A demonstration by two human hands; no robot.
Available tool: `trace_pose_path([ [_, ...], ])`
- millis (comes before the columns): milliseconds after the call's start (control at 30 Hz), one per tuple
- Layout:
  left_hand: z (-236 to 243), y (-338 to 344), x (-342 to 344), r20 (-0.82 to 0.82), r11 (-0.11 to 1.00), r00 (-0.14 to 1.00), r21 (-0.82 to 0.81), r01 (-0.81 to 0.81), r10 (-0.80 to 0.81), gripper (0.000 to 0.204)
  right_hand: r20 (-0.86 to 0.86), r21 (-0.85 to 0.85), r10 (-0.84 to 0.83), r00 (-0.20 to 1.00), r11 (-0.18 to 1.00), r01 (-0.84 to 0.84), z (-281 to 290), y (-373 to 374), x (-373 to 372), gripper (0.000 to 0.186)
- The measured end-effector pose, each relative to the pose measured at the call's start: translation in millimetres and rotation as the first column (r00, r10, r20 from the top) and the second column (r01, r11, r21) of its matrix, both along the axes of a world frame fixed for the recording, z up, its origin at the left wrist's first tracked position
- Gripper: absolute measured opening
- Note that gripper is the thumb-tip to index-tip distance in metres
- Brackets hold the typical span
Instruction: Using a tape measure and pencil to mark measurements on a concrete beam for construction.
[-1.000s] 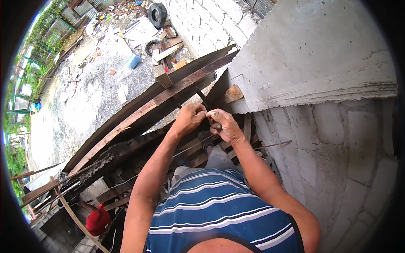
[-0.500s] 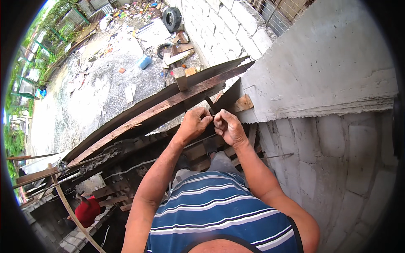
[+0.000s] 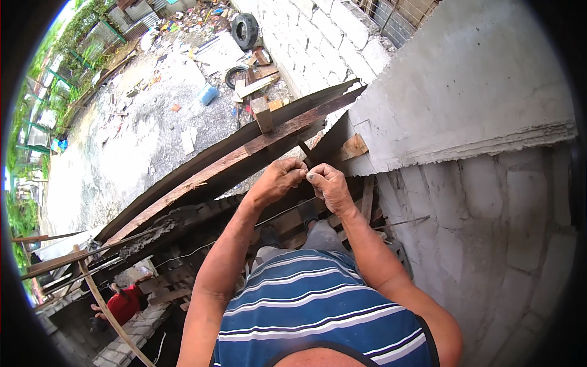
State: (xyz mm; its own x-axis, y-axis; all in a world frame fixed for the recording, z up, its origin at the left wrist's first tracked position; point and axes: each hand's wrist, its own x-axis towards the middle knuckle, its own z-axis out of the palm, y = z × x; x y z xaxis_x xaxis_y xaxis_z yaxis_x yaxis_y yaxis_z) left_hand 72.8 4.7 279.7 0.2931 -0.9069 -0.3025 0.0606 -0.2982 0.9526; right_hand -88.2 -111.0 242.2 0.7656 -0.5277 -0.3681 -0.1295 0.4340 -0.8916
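Observation:
My left hand [image 3: 282, 181] and my right hand [image 3: 331, 186] meet fingertip to fingertip in front of me. Both are closed in a pinch. Whatever sits between the fingers is too small and too covered to name. Just beyond the fingertips a dark, narrow bar [image 3: 304, 148] sticks up at a slant. Past it runs a long reddish-brown wooden beam [image 3: 214, 174], with a short wood block [image 3: 262, 114] across it. To the right of the bar, a wood offcut [image 3: 353, 147] rests against the edge of the grey concrete slab [image 3: 471, 92].
A block wall [image 3: 483, 226] rises at my right, with a thin rod [image 3: 408, 221] jutting out. Dark timbers lie below around my feet. Lower left, a person in red [image 3: 125, 304] is behind a slanting pole [image 3: 105, 306]. Farther down, a tire [image 3: 245, 30] and blue container [image 3: 208, 93] lie among rubble.
My hands have come together; the thin strand seen between them before is now hidden. My right hand's fingers have turned inward and down. The person in red has shifted posture.

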Motion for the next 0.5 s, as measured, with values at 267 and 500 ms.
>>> trace_pose_path([
  [267,-12,2,-17,-0.221,0.964,0.94,0.0,-0.265,0.259,0.015,-0.043,-0.058,-0.052,0.998,0.997,0.049,3,4,3,0.014],
  [500,-28,1,-20,-0.343,0.918,0.864,-0.01,-0.396,0.369,0.013,0.163,0.403,0.062,0.985,0.907,-0.124,7,-4,-11,0.015],
])
